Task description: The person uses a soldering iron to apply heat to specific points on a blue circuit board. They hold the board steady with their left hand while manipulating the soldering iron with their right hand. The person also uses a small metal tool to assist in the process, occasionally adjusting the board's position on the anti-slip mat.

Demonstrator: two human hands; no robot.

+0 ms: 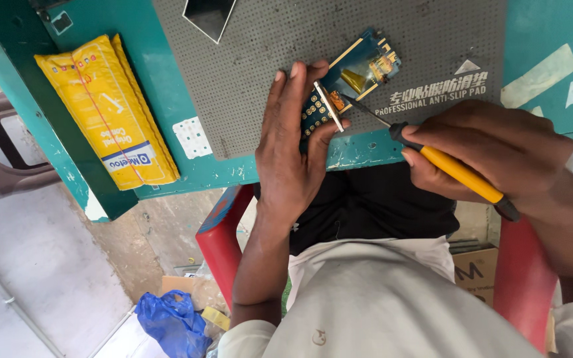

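Left hand (291, 142) covers the near end of the blue circuit board (359, 69); how far the board runs under the fingers, cannot tell. Soldering iron (452, 169): mid-handle buried in the right hand (492, 149), tip contact point too small to judge. Right forearm cut by the frame's right edge. Grey perforated mat (260, 59) cut at the top. Red chair (223, 242) mostly behind the torso. Blue bag (170, 321) clipped at the bottom.
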